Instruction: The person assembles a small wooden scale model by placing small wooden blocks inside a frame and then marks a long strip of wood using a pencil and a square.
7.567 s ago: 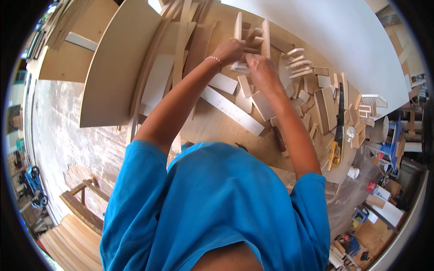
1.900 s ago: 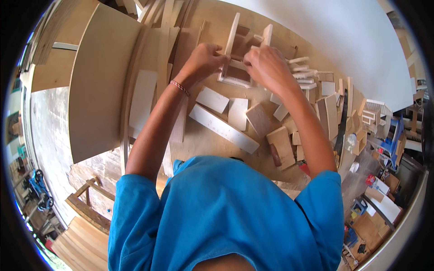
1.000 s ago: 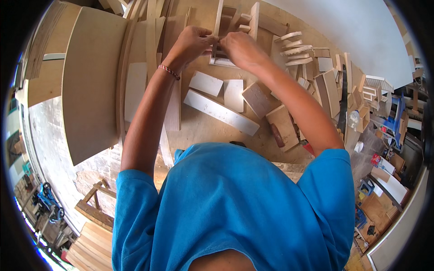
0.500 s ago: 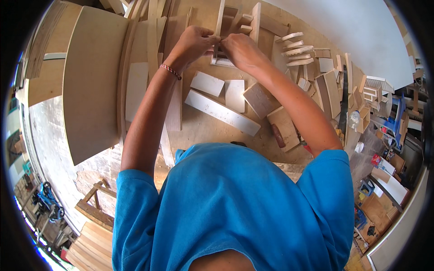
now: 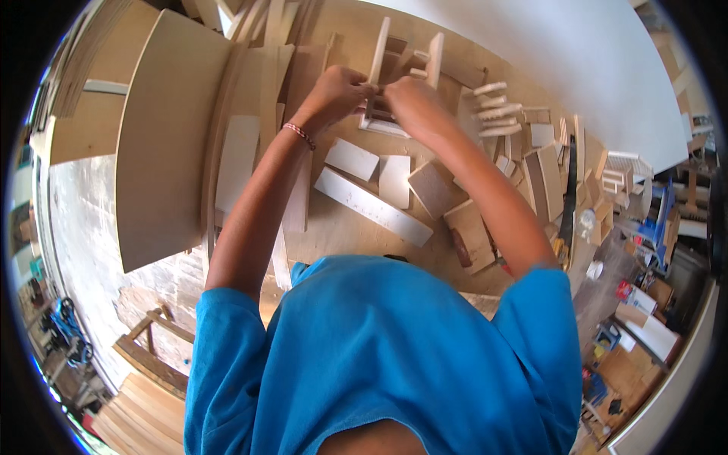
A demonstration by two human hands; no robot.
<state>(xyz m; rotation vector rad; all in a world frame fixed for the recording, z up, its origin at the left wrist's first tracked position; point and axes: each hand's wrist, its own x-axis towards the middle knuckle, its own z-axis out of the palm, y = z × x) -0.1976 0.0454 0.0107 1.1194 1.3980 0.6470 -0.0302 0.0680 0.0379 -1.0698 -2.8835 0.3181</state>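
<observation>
The right fingers (image 5: 394, 92) have moved leftward across the wooden frame (image 5: 434, 59), nearer the left fingers (image 5: 361, 90).

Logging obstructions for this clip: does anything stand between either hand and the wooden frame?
Nothing visible does. The left hand and right hand are at the left side of the wooden frame; exact contact is too unclear to tell. The white strip lies nearer the person, out of the way.

Hands (image 5: 336, 95) (image 5: 415, 108) close together, fingers (image 5: 356, 76) bent, both forearms (image 5: 262, 201) stretched forward
</observation>
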